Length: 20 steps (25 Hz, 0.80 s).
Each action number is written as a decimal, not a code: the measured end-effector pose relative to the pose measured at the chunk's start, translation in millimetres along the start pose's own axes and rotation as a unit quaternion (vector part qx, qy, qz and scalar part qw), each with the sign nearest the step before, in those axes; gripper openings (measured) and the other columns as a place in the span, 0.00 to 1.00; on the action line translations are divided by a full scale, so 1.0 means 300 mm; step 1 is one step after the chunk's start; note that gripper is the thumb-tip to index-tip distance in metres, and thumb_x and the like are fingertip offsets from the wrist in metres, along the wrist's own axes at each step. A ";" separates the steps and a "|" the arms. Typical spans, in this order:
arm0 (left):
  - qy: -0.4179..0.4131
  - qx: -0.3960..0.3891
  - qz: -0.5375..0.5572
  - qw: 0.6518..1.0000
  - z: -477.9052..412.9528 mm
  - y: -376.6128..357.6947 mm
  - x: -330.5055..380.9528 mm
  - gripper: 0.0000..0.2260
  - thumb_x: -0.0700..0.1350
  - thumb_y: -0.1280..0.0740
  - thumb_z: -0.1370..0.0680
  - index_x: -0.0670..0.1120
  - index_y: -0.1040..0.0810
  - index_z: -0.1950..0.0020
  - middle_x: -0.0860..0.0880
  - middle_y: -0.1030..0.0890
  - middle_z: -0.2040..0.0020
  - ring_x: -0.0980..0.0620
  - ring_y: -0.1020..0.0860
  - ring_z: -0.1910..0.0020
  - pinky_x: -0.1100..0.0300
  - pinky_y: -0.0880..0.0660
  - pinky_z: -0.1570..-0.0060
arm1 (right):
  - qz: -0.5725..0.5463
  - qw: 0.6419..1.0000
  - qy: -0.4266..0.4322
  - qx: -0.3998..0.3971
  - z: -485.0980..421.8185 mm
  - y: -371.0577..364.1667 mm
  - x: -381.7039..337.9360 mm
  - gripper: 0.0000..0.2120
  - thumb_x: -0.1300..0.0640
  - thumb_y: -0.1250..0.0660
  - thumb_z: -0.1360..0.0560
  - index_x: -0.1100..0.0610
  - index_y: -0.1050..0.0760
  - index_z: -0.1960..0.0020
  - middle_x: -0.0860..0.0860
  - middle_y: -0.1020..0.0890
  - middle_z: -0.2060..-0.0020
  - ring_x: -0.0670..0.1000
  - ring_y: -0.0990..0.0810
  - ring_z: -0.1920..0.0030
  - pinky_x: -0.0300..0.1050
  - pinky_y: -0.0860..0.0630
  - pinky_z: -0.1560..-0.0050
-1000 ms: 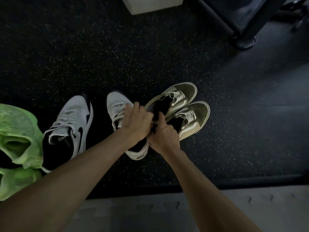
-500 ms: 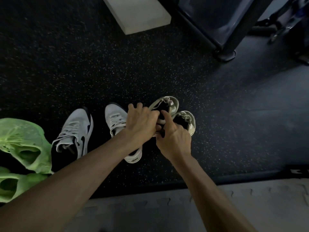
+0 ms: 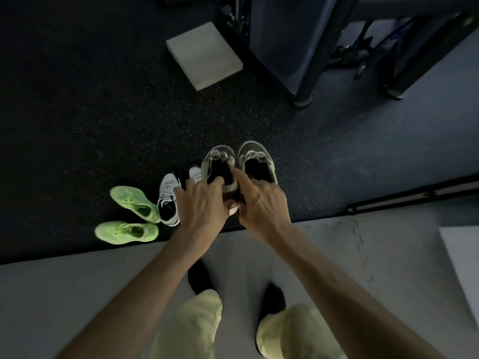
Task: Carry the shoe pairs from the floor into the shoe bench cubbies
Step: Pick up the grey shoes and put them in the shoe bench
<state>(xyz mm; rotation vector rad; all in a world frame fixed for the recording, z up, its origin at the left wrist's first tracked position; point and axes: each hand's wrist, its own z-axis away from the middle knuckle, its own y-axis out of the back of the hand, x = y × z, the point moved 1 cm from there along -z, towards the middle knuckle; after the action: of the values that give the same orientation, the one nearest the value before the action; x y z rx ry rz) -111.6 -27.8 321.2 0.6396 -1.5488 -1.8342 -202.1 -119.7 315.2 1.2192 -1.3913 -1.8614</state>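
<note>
1: Two olive sneakers (image 3: 255, 158) are in your hands, between you and the white block (image 3: 204, 57) and well short of it. They look clear of the speckled floor (image 3: 103, 125), toes toward the block, side by side and touching.

2: Grip?

1: Your left hand (image 3: 202, 203) has its fingers hooked inside one shoe's heel opening; the thumb is out of view. Your right hand (image 3: 261, 203) curls on the other heel, with the forefinger (image 3: 239, 177) lying straight along the collars. Palm-side contact is hidden.

2: Hazards?

1: It's a heel-only hold. The toes hang forward, so a shoe could pivot and slide out if you swing on the turn. That straight forefinger adds nothing to the pinch. The laces look slack and might catch a cubby edge. The white sneakers (image 3: 168, 198) lie nearer you than the block and to its left, partly behind your left hand. The green sneakers (image 3: 134, 203) lie further left again. Tread on either pair and you'll stumble. The cubbies aren't in view, so you'd be turning without sight of them.

2: Materials?

1: The olive uppers are matte, canvas or suede, I can't tell which. Low cut, rounded toe, pale rubber sidewall, dark lining, pale laces. The soft collars will likely fold under a pinch. The green pair looks knit and sock-like. The white pair is smooth with a dark lining. The floor is dark rubber, flecked. The pale mat (image 3: 77, 294) under your feet has jigsaw seams. The block is flat, square-edged and matte.
</note>
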 end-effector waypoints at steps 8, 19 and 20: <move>-0.068 0.034 0.005 0.997 0.670 0.712 0.214 0.16 0.64 0.30 0.29 0.57 0.23 0.47 0.51 0.18 0.57 0.47 0.24 0.49 0.51 0.33 0.56 | -0.010 0.995 -0.032 0.095 0.645 0.730 -0.212 0.33 0.57 0.31 0.32 0.49 0.35 0.27 0.49 0.17 0.58 0.53 0.20 0.59 0.46 0.30 0.58; -0.312 0.045 0.010 0.949 1.332 0.860 0.488 0.13 0.62 0.32 0.26 0.56 0.25 0.48 0.51 0.18 0.54 0.47 0.25 0.49 0.50 0.34 0.52 | 0.007 0.941 -0.264 0.213 1.499 0.953 -0.288 0.31 0.57 0.35 0.32 0.45 0.34 0.30 0.51 0.17 0.54 0.57 0.20 0.54 0.45 0.36 0.61; -0.348 0.044 0.005 0.936 1.402 0.853 0.548 0.14 0.62 0.32 0.26 0.56 0.25 0.47 0.51 0.18 0.54 0.47 0.25 0.49 0.50 0.34 0.52 | 0.011 0.931 -0.293 0.216 1.605 0.956 -0.273 0.31 0.58 0.35 0.32 0.45 0.34 0.29 0.51 0.17 0.53 0.57 0.20 0.53 0.45 0.35 0.61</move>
<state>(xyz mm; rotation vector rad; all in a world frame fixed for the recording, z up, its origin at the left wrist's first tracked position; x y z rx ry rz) -483.7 107.1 656.8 -0.0109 -2.0718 -2.1173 -618.1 76.0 646.1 0.8397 -2.2177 -2.0653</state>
